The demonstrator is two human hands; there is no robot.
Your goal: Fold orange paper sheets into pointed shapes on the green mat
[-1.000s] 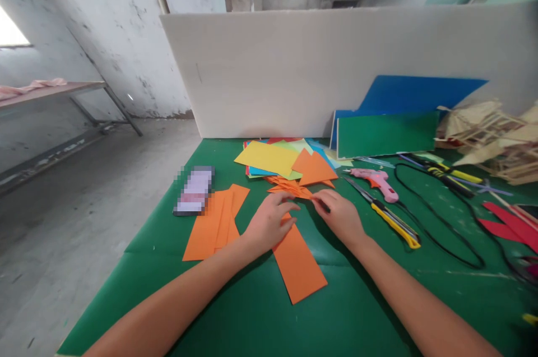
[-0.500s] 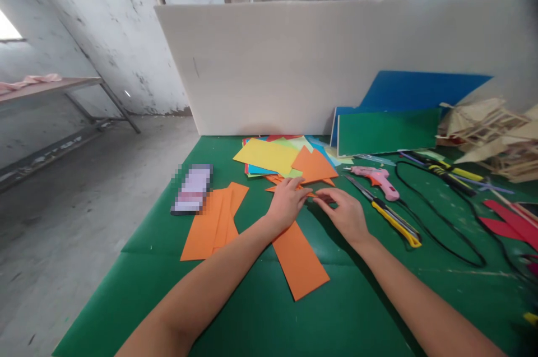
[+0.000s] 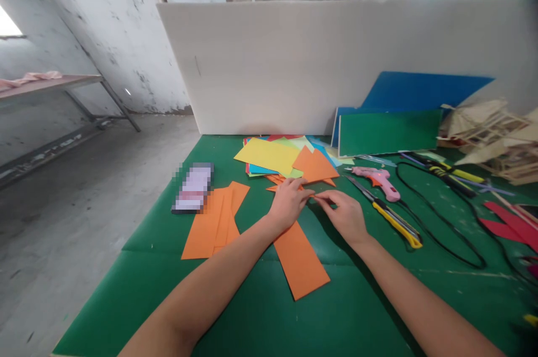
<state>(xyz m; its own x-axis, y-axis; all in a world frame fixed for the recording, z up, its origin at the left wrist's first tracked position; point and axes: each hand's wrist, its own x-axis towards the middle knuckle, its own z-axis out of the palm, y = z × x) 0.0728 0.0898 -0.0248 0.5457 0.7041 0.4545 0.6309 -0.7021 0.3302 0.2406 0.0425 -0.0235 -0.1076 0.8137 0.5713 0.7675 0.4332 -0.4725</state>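
Note:
My left hand (image 3: 290, 200) and my right hand (image 3: 342, 211) meet over the middle of the green table, their fingertips pinching a small piece of orange paper (image 3: 311, 195) between them. Most of that piece is hidden by the fingers. Beneath my left wrist lies an orange paper strip (image 3: 302, 264), slanting toward me. Just beyond the hands, a cut orange paper piece (image 3: 315, 166) with a notched top rests on other sheets. Left of my left forearm are more orange paper pieces (image 3: 210, 222), overlapping one another.
A phone (image 3: 193, 189) lies at the left. Yellow paper (image 3: 269, 155) tops a coloured stack at the back. On the right are a pink glue gun (image 3: 380, 180), a yellow utility knife (image 3: 397, 225), a black cable (image 3: 445, 247) and red pieces (image 3: 510, 222). A white board (image 3: 269, 65) stands behind.
My right fingertips have closed in slightly toward my left fingers on the orange paper. The other things lie as before, with a slight shift of the view.

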